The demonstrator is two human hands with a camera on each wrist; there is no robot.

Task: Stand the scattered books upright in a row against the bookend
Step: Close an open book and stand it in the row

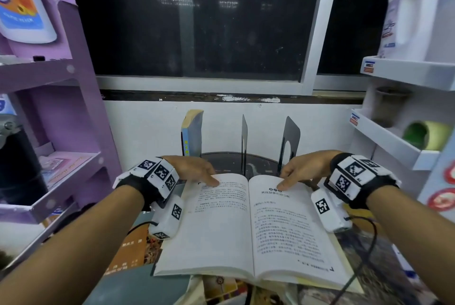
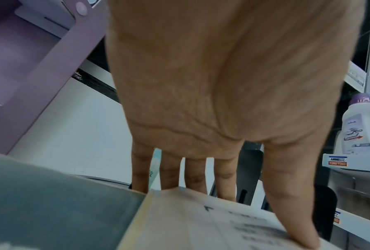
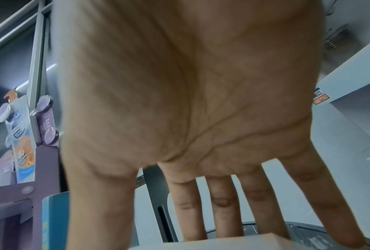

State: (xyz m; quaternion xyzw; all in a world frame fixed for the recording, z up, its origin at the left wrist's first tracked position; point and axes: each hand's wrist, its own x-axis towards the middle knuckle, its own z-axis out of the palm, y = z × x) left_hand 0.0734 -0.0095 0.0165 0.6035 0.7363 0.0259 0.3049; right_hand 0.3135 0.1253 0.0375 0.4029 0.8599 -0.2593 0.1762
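Note:
An open book (image 1: 246,226) with printed pages lies flat on other books in front of me. My left hand (image 1: 204,174) holds the far edge of its left half, thumb (image 2: 291,203) pressed on the page (image 2: 190,225) and fingers down behind the edge. My right hand (image 1: 293,176) holds the right half (image 3: 233,243) the same way. Beyond them, a blue book (image 1: 193,132) stands upright on the round dark table (image 1: 229,159). Two black metal bookends (image 1: 244,142) (image 1: 290,139) stand to its right.
An orange-covered book (image 1: 138,248) and a grey-green book (image 1: 138,287) lie under the open one. A purple shelf unit (image 1: 61,112) stands close on the left. White shelves (image 1: 398,139) with a detergent bottle (image 1: 408,14) are on the right. A black cable (image 1: 362,267) runs from my right wrist.

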